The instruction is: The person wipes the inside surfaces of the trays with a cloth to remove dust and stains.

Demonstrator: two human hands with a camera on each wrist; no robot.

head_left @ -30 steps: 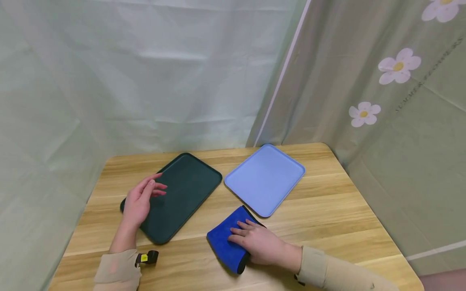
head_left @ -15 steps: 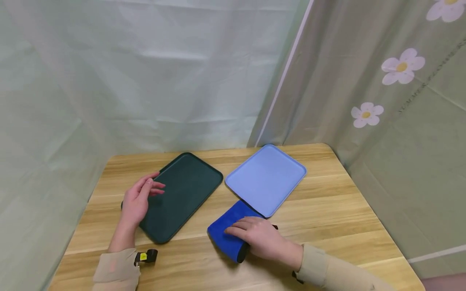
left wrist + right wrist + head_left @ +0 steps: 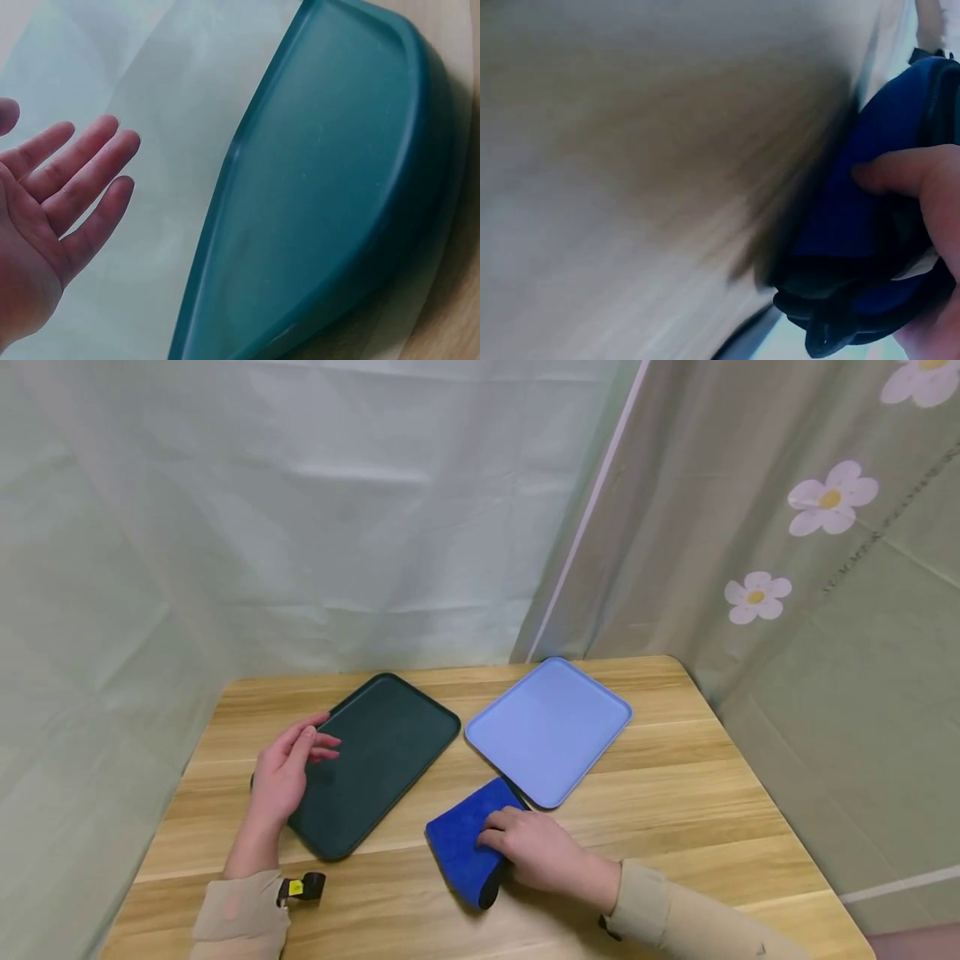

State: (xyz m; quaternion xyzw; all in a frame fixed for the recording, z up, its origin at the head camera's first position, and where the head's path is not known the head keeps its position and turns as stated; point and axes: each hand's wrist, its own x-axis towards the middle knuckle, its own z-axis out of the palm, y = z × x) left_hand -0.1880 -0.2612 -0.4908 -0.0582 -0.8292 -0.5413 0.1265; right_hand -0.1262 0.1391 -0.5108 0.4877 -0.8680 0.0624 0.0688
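My right hand (image 3: 536,852) grips a folded blue cloth (image 3: 459,837) with black edging, low over the wooden table. Its fingers curl at the cloth's right side and cover part of it. From the right wrist view, the thumb (image 3: 889,171) presses on the cloth's blue face and the black-trimmed edge bunches below it. My left hand (image 3: 281,777) holds nothing; it hovers at the left side of a dark green tray (image 3: 382,760), overlapping it in the head view. Its fingers are spread and relaxed in the left wrist view, beside the tray's rim (image 3: 234,146).
A light blue tray (image 3: 551,727) lies flat at the back right, just beyond the cloth. Both trays rest on the wooden table (image 3: 675,827). A pale curtain (image 3: 360,527) hangs behind the table, and a flowered one (image 3: 862,635) borders the right side.
My right hand's fingers have gone from lying flat on the cloth to curling round it. The cloth shifted toward the light blue tray, then back a little. My left hand stays nearly still.
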